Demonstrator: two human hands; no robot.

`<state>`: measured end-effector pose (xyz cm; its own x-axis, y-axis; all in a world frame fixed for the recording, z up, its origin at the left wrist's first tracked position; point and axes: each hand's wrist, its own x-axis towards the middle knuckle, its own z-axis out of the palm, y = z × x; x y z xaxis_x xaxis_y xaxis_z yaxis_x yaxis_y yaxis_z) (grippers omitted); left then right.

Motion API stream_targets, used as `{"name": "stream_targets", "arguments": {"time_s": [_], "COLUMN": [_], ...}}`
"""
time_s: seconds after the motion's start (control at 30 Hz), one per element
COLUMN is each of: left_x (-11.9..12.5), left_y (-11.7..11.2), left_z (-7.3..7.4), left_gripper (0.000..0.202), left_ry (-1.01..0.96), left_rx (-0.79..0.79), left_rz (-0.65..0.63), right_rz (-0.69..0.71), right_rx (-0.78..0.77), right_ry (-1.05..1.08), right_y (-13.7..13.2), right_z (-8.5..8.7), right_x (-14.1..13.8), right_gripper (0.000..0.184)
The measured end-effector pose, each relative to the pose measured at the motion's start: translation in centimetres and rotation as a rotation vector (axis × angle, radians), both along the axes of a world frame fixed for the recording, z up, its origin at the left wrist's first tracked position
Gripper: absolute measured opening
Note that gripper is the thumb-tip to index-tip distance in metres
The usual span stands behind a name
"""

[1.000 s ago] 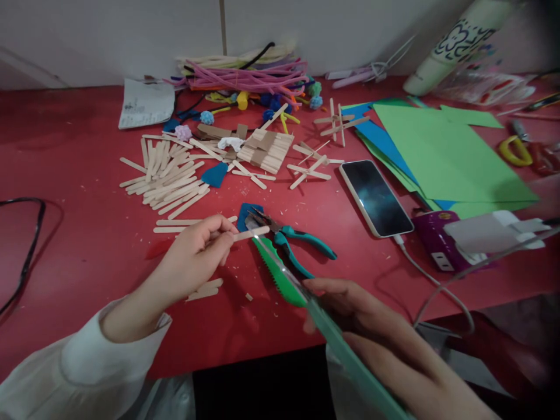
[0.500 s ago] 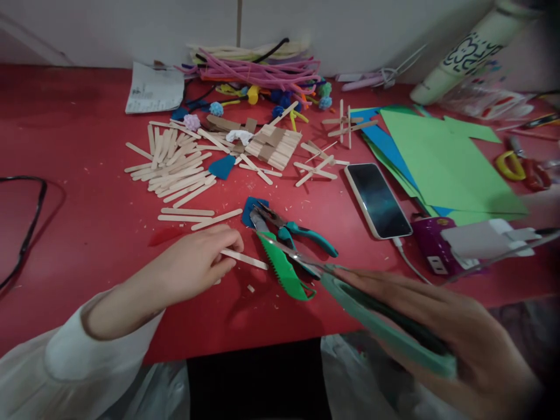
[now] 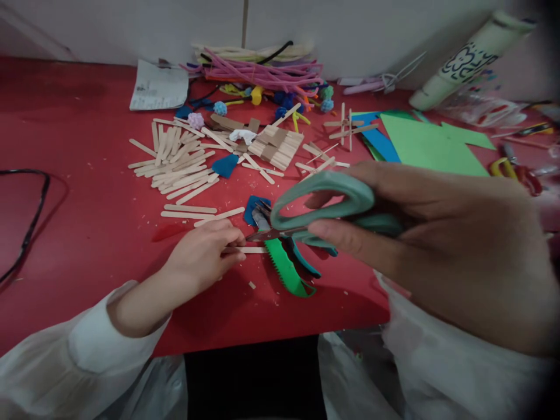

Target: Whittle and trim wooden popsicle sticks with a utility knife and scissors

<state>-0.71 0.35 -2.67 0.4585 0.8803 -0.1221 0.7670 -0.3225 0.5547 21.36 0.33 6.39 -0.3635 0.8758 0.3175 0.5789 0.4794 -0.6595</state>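
My left hand (image 3: 205, 251) is closed on a wooden craft stick (image 3: 254, 250), which juts out to the right past the fingertips. My right hand (image 3: 420, 233) grips green-handled scissors (image 3: 324, 192), the thumb against one handle loop. Their blades point left, the tips beside my left fingers just above the stick; whether they touch it I cannot tell. Below the scissors lie a bright green serrated strip (image 3: 286, 274) and teal-handled pliers (image 3: 306, 261), partly hidden by the scissors. A scrap of blue felt (image 3: 251, 210) is by the pliers' jaws.
Several loose craft sticks (image 3: 181, 169) are heaped at left centre. Behind lie pipe cleaners (image 3: 262, 73) and a glued stick panel (image 3: 280, 149). Coloured paper (image 3: 429, 143), a bottle (image 3: 464, 64) and red-and-yellow-handled tools (image 3: 503, 169) are on the right. A black cable (image 3: 32, 221) runs along the left.
My right hand has risen and turned, bringing the scissors up and left with the blades by my left hand. The stick in my left hand now lies more level.
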Motion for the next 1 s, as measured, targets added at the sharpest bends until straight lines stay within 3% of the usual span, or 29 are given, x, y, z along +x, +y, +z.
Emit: {"name": "stream_targets", "arguments": {"time_s": [0.13,0.3,0.43,0.53,0.6,0.73,1.0], "left_x": [-0.4,-1.2,-1.0,-0.7,-0.7,-0.8,-0.8], "left_y": [0.0,0.1,0.2,0.2,0.3,0.2,0.3], "left_z": [0.0,0.6,0.6,0.5,0.5,0.8,0.5], "left_gripper": [0.004,0.007,0.013,0.012,0.012,0.013,0.012], "left_ry": [0.027,0.083,0.112,0.121,0.136,0.144,0.099], "left_rx": [0.001,0.02,-0.014,-0.014,-0.041,-0.069,-0.018], "left_rz": [0.046,-0.049,-0.025,0.003,0.013,0.015,-0.008], "right_rz": [0.013,0.116,0.161,0.319,0.391,0.311,0.309], "right_rx": [-0.193,-0.385,-0.412,-0.477,-0.433,-0.329,-0.328], "right_ry": [0.4,0.769,0.815,0.775,0.822,0.934,1.001], "right_y": [1.3,1.5,1.3,1.6,1.9,1.7,0.3], "right_z": [-0.7,-1.9,-3.5,-5.2,-6.1,-6.8,-7.0], "right_x": [-2.4,-4.0,-4.5,-5.1,-5.5,-6.0,-5.9], "right_gripper": [0.012,0.013,0.016,0.013,0.008,0.009,0.009]}}
